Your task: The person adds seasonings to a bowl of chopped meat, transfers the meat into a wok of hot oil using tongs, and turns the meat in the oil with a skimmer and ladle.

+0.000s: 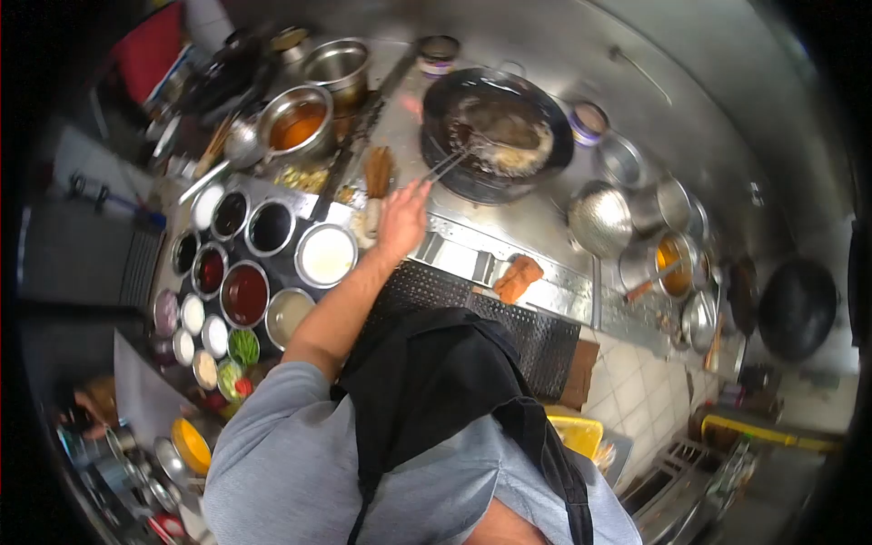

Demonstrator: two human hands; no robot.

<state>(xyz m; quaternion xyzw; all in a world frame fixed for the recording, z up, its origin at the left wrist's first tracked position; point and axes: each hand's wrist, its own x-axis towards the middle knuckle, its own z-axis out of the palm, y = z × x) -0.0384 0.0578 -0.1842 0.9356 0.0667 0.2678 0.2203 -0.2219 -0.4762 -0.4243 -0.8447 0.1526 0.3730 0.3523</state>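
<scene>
My left hand (404, 218) reaches forward with its fingers closed round the thin metal handle (445, 164) of a wire strainer. The strainer's far end reaches into a large black wok (437, 177) of dark, bubbling oil, where pale, foamy food (516, 159) shows on the right side. A bamboo brush (378, 171) lies just left of my fingers. Only bare skin of my right arm shows at the bottom edge; my right hand is out of frame.
Bowls of sauces and chopped ingredients (245, 293) stand at left, below a pot of orange liquid (296, 125). An orange cloth (519, 279) lies on the counter's front edge. At right are a perforated ladle (600, 219), metal pots and another black wok (797, 310).
</scene>
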